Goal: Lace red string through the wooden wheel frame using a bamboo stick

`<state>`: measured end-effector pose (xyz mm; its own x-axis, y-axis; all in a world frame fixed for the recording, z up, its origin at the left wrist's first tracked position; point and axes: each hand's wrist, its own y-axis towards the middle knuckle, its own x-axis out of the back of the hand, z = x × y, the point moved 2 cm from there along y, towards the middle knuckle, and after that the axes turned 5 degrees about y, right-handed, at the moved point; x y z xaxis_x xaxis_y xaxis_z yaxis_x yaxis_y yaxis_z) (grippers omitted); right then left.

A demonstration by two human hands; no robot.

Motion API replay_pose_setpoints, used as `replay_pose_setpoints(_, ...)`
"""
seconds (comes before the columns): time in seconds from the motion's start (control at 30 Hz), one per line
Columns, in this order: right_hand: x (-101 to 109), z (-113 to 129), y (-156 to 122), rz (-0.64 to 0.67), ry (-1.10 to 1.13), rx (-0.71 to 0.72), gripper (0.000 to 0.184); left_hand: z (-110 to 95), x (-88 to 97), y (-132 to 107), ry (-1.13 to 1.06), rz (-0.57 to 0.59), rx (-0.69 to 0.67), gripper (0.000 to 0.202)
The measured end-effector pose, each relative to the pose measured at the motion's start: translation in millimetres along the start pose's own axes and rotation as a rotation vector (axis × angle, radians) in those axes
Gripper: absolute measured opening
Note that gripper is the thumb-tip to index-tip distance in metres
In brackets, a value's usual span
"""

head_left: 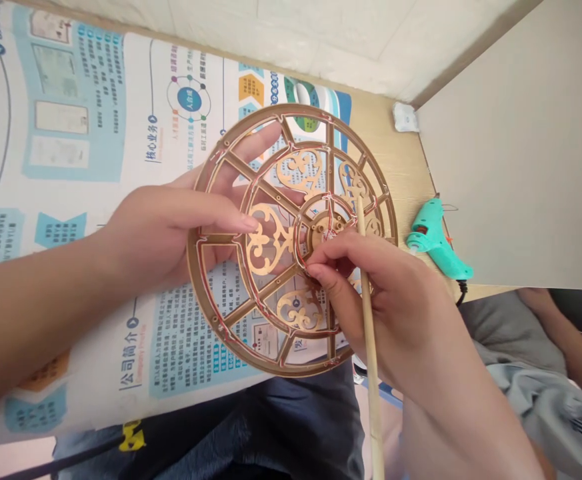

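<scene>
A round gold-brown openwork frame (279, 287), with spokes, scroll ornaments and a small hub, is held up above a printed sheet. My left hand (171, 223) grips its left side, thumb on the front near a scroll and fingers behind the rings. Thin red and white wires (329, 217) run along the channels and around the hub. My right hand (371, 280) pinches at the hub's lower edge, where thumb and fingertip meet on the wire. A long wooden stick (369, 347) is also tucked in this hand, crossing the palm with its tip up by the rings.
A teal glue gun (438, 239) lies on the wooden table at the right, its cord hanging off the edge. A small white object (405, 118) sits by the pale panel (515, 147). The printed sheet (135, 153) covers the table's left. Another person's arm (565, 340) shows at lower right.
</scene>
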<state>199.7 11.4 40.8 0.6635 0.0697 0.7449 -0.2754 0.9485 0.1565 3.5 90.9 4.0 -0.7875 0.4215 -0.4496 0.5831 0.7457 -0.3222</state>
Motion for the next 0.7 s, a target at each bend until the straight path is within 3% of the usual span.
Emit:
replay_pose_setpoints(0.3,-9,7,1,-0.072,-0.01,-0.131,0.015,1,-0.1,2,-0.053,0.014,0.029,0.122)
replay_pose_setpoints(0.7,-17,13,-2,-0.19,0.009,-0.208,0.017,3,3.5,2,-0.016,0.011,0.021,0.137)
